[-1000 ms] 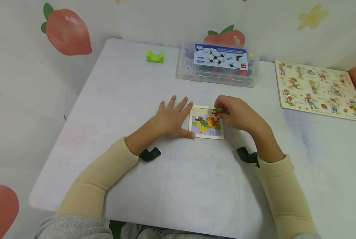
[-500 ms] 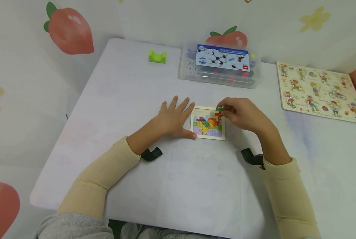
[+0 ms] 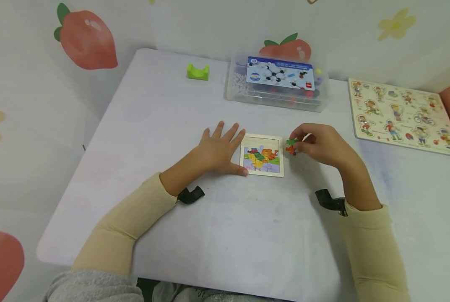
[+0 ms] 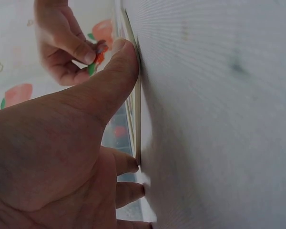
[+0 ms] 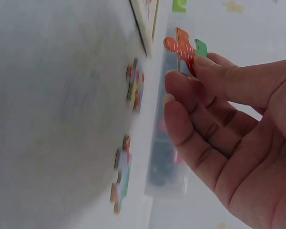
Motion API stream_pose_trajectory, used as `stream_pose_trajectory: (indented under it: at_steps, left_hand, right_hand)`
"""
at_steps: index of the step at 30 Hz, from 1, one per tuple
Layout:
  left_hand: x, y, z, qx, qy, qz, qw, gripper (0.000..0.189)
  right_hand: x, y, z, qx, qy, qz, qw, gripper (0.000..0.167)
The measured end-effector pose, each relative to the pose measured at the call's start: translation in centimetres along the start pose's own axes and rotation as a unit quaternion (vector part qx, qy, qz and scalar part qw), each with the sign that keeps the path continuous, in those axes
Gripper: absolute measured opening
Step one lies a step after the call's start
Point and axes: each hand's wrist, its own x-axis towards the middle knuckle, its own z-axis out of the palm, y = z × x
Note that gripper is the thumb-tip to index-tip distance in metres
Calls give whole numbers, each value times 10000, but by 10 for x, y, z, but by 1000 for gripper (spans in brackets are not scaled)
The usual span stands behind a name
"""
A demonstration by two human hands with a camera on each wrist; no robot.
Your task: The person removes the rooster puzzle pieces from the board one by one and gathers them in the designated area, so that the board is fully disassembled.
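A small framed jigsaw puzzle [image 3: 262, 173] lies flat on the table, with joined pieces showing a colourful bird-like picture and bare wood along the top of its tray. My left hand [image 3: 218, 154] is spread at the frame's left side, its thumb at the lower left corner and index finger by the upper left one. Just right of the frame, my right hand [image 3: 321, 144] pinches an orange-and-green jigsaw piece [image 5: 185, 50] between thumb and fingers, raised off the table. Two loose jigsaw pieces, one multicoloured [image 5: 135, 86] and one bluish [image 5: 122, 176], lie below that hand in the right wrist view.
Behind the puzzle stands a clear plastic box [image 3: 274, 102] with a blue molecule-model card on it. A wooden board with figure cut-outs [image 3: 407, 110] lies at the back right. A bright green curved block [image 3: 198, 73] sits at the back left.
My right hand has moved right, carrying the orange-and-green jigsaw piece from above the tray's upper right corner to beside the frame. My left hand stays in place.
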Motion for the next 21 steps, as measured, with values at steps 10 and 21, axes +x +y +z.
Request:
stream_pose_trajectory:
  at_steps: [10, 21]
  left_hand:
    - [0, -1, 1, -30, 34, 19, 10000, 116]
    - [0, -1, 1, 25, 56, 18, 10000, 116]
  right_hand:
    - [-15, 24, -13, -192, 115, 372, 9991, 14]
    - [-39, 58, -33, -202, 300, 1012, 9942, 20]
